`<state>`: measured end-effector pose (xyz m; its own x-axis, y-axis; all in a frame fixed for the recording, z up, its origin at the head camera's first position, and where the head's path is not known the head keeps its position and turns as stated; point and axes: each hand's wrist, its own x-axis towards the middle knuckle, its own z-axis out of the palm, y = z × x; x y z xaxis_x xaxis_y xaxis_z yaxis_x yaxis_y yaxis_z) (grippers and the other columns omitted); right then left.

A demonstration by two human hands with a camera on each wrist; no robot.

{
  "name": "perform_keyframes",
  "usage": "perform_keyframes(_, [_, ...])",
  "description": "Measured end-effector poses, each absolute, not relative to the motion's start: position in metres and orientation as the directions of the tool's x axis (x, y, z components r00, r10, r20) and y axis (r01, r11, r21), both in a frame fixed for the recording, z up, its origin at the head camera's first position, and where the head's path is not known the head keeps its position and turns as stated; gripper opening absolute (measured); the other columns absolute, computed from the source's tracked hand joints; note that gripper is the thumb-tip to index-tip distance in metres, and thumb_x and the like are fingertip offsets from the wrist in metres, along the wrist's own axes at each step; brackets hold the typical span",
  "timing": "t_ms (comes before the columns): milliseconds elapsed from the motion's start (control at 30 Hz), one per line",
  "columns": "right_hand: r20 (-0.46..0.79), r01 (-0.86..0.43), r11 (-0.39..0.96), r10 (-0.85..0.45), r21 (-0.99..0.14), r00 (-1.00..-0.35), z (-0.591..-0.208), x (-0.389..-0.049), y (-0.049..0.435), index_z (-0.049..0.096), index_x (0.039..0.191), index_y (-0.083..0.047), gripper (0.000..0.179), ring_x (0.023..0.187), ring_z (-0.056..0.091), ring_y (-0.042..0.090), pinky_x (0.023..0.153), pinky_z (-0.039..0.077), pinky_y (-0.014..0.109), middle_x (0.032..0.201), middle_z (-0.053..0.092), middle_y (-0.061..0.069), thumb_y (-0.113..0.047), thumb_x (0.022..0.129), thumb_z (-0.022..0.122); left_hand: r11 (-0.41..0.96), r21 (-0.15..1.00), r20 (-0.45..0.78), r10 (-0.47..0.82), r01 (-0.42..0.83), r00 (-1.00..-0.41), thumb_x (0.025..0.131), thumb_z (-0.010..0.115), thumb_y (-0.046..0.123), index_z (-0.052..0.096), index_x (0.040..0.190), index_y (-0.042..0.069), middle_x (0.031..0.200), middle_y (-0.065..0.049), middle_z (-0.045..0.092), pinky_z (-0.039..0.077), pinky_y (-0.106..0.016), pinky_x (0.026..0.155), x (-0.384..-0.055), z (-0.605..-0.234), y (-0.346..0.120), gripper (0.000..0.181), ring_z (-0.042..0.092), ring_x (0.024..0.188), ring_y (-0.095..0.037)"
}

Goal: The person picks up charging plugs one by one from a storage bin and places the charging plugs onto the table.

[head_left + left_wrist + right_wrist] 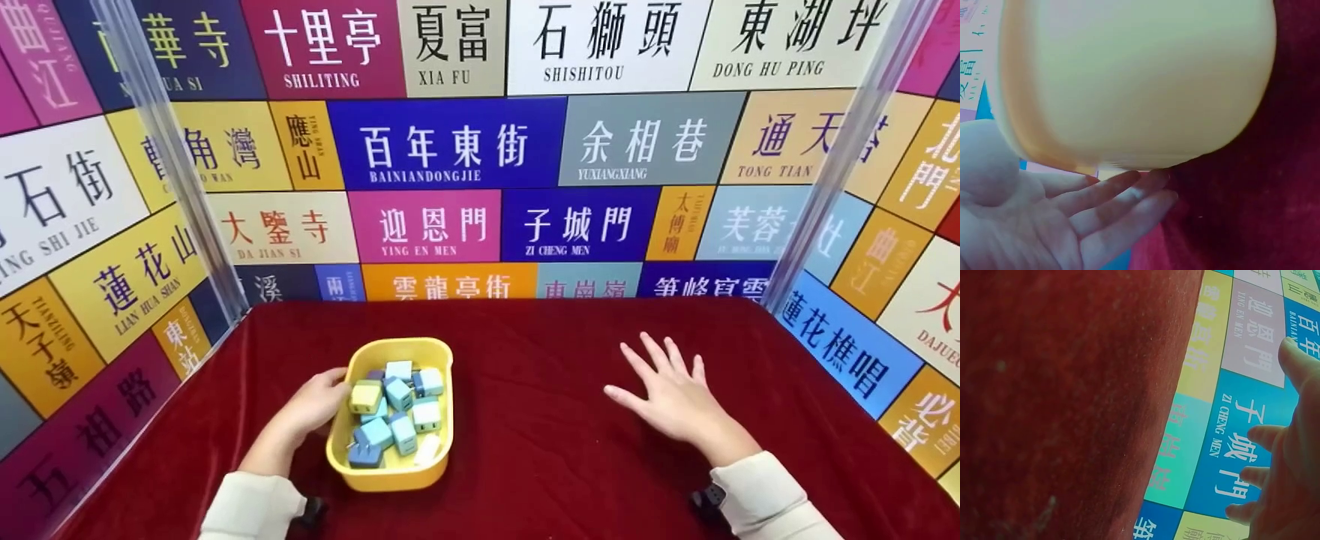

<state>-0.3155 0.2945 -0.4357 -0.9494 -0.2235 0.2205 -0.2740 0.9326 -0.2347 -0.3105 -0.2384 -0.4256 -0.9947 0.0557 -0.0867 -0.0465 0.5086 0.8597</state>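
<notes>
At the left of the table stands a yellow plastic basket (405, 480) with a rounded rim. A pile of small cube-shaped charger plugs (400, 393) in light blue, dark blue, white and yellow lies in it. My left hand (319, 397) holds the basket by its left side. In the left wrist view, the fingers (1112, 211) reach along the outside of the pale basket wall (1145, 84), and part of the thumb is hidden behind it. Over the right part of the table, my right hand (671, 394) is spread palm down, holding nothing.
A dark red cloth (540, 420) covers the table. Behind and beside it stand walls of colourful place-name signs (450, 142). Clear upright posts (832, 172) stand at the table's back corners. Each wrist wears a dark strap (709, 499).
</notes>
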Motion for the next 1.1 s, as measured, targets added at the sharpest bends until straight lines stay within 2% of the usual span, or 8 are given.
perform_keyframes(133, [0.222, -0.277, 0.932, -0.227, -0.233, -0.948, -0.4358, -0.3159, 0.2949, 0.038, 0.166, -0.015, 0.091, 0.158, 0.006, 0.055, 0.115, 0.001, 0.085, 0.174, 0.019, 0.021, -0.077, 0.099, 0.047, 0.483, 0.874, -0.099, 0.062, -0.057, -0.993, 0.106, 0.046, 0.018, 0.045, 0.155, -0.005, 0.119, -0.022, 0.069, 0.064, -0.05, 0.064, -0.3099, -0.428, -0.2388, 0.054, 0.075, 0.092, -0.034])
perform_keyframes(367, [0.223, -0.279, 0.933, -0.228, -0.229, -0.948, -0.4344, -0.3154, 0.2946, 0.038, 0.166, -0.015, 0.091, 0.158, 0.006, 0.056, 0.115, 0.001, 0.085, 0.174, 0.019, 0.022, -0.076, 0.1, 0.047, 0.49, 0.867, -0.158, 0.089, -0.095, -0.983, 0.1, 0.053, 0.014, 0.04, 0.156, -0.005, 0.128, -0.024, 0.063, 0.064, -0.055, 0.067, -0.3088, -0.4297, -0.2411, 0.06, 0.072, 0.099, -0.037])
perform_keyframes(533, [0.23, -0.283, 0.932, -0.231, -0.226, -0.945, -0.4352, -0.3152, 0.294, 0.039, 0.166, -0.015, 0.09, 0.157, 0.008, 0.056, 0.115, 0.002, 0.085, 0.174, 0.02, 0.022, -0.075, 0.1, 0.049, 0.512, 0.852, -0.188, 0.102, -0.11, -0.977, 0.097, 0.059, 0.01, 0.045, 0.148, -0.005, 0.121, -0.022, 0.063, 0.064, -0.053, 0.067, -0.3079, -0.4338, -0.2416, 0.055, 0.072, 0.092, -0.033])
perform_keyframes(1100, [0.213, -0.288, 0.933, -0.242, -0.217, -0.947, -0.4362, -0.3161, 0.2942, 0.038, 0.166, -0.017, 0.09, 0.158, 0.007, 0.055, 0.115, 0.001, 0.084, 0.175, 0.019, 0.021, -0.076, 0.1, 0.047, 0.408, 0.908, -0.16, 0.126, -0.096, -0.979, 0.091, 0.052, -0.004, 0.056, 0.134, -0.009, 0.104, -0.022, 0.068, 0.065, -0.049, 0.066, -0.3109, -0.4341, -0.2444, 0.043, 0.073, 0.083, -0.03])
